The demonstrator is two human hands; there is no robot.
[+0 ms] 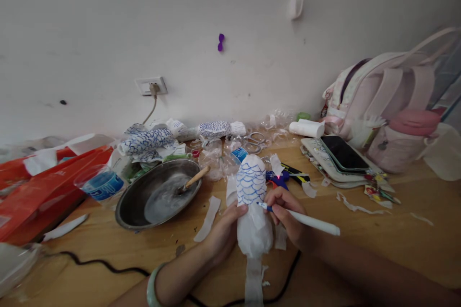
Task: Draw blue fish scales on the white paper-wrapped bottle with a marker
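A white papier-mâché fish (252,177) lies in front of me, its upper part covered in blue-drawn scales and its lower part plain white. My left hand (225,230) grips its left side, thumb on the paper. In my right hand (288,213) is a white marker (313,222) with a blue tip. The tip touches or nearly touches the paper just under the lowest scales. A paper strip (254,278) hangs from the fish's near end. Behind my right hand lies a blue glue gun (283,180) with a red light.
A metal bowl (124,206) holds whitish liquid and a wooden-handled brush (196,177). Two scale-patterned forms (149,141) (215,129) lie by the wall. Scissors (255,139), a phone (344,152), a pink backpack (385,81) and an orange bag (68,182) surround the work area. A black cable (104,263) crosses the table.
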